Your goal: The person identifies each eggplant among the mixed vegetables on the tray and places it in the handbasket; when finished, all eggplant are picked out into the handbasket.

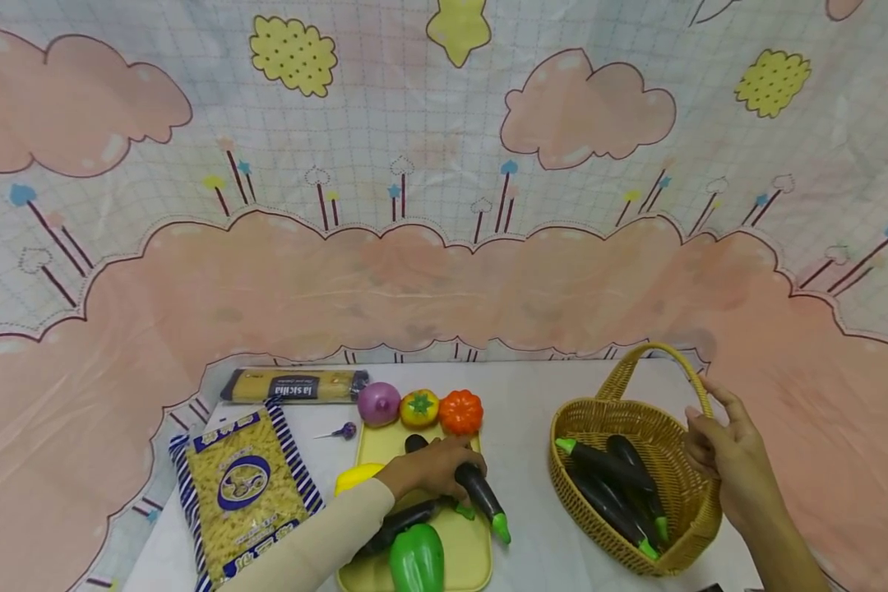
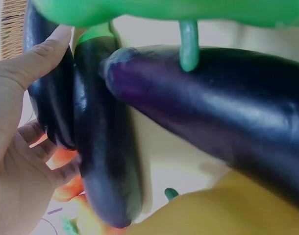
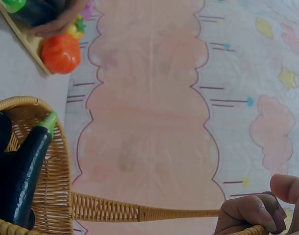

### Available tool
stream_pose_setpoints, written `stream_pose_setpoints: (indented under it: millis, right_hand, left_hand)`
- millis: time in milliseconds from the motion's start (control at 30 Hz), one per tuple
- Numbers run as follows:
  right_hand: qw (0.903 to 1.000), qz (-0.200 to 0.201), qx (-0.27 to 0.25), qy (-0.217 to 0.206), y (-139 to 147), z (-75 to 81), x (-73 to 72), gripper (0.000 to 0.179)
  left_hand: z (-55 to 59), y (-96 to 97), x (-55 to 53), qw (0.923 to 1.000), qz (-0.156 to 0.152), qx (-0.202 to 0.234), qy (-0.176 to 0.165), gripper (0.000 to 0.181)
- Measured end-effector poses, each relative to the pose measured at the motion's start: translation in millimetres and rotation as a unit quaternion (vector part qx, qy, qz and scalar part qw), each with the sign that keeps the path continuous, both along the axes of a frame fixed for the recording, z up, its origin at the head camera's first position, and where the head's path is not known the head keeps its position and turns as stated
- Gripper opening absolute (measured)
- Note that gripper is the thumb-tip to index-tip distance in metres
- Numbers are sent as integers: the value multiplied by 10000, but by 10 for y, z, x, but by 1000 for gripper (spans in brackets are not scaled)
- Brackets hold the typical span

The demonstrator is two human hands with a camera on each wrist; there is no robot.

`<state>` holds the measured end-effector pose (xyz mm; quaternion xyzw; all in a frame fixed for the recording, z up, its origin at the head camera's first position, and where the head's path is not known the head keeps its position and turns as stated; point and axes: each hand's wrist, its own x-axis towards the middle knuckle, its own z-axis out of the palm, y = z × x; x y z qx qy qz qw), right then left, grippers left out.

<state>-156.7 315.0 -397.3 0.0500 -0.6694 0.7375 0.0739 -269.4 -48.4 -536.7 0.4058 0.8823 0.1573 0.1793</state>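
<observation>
The gathering of eggplants looks about half done, judging by how they lie. Three eggplants (image 1: 614,467) are in the wicker basket (image 1: 666,440) on the right side of the table (image 1: 521,460), leaning across one another with their green caps pointing different ways. A fourth eggplant (image 1: 478,490) is in the left hand (image 1: 437,469), gripped between the thumb and the curled fingers; its capped end sticks out past the right edge of the yellow tray (image 1: 464,552), and whether it is fully clear of the tray I cannot tell. Two more eggplants (image 1: 407,520) are left in the tray: one runs beneath the hand, the other lies nearer, just behind the green pepper (image 1: 418,559). So, as far as the pictures show, the held one and these two are what remains. The right hand (image 1: 721,448) has its fingers closed round the right side of the basket handle (image 1: 622,374). A yellow pepper (image 1: 357,477) lies at the left of the tray, while the onion (image 1: 379,404), the small yellow vegetable (image 1: 419,408) and the orange pumpkin (image 1: 461,412) form a row at its far end. Two pasta packs (image 1: 247,485) lie farther left, apart from the basket.
</observation>
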Motion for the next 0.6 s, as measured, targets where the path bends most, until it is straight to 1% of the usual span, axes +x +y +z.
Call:
stream_pose_setpoints:
  millis: [167,300,500,600]
  right_hand:
    - [10000,9,-24,31,-7,0,0,43]
    - [10000,4,-40,32,-2,-5,4,42]
    - [10000,-14,10,-4,1,-16,14,44]
    - [10000,25,13,9,0,-13,15,45]
  left_hand:
    - [85,-8,8,9999,71,105,-16,43]
    - [166,6,3,9995,15,319,-25,41]
    - [265,48,-1,9980,-93,606,122,36]
    - [325,85,1,9976,-71,662,172,36]
